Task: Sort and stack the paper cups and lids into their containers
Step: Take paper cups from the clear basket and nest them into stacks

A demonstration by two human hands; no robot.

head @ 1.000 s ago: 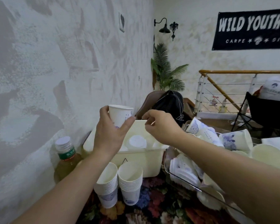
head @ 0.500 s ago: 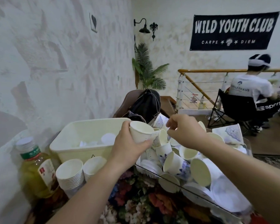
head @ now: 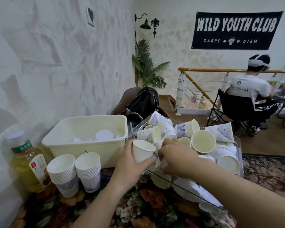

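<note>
My left hand (head: 132, 163) grips a white paper cup (head: 142, 150), held upright at the near left corner of a clear tray (head: 238, 142). Loose cups (head: 202, 141) and flat white lids (head: 206, 193) fill that tray. My right hand (head: 176, 155) reaches down into the pile with curled fingers; its fingertips are hidden among the cups, so what they hold cannot be seen. A cream plastic bin (head: 82, 145) with several white lids (head: 104, 134) inside stands to the left. Two stacks of nested cups (head: 87, 170) stand in front of the bin.
A bottle of yellow drink (head: 27, 162) stands by the wall at the left. A floral cloth (head: 138, 204) covers the table. A black backpack (head: 143, 102) lies on a chair behind the bin. A person sits in a folding chair (head: 232, 109) at the far right.
Both hands came down from above the cream bin to the clear tray. The left hand kept the cup throughout. The right hand dropped into the pile of cups.
</note>
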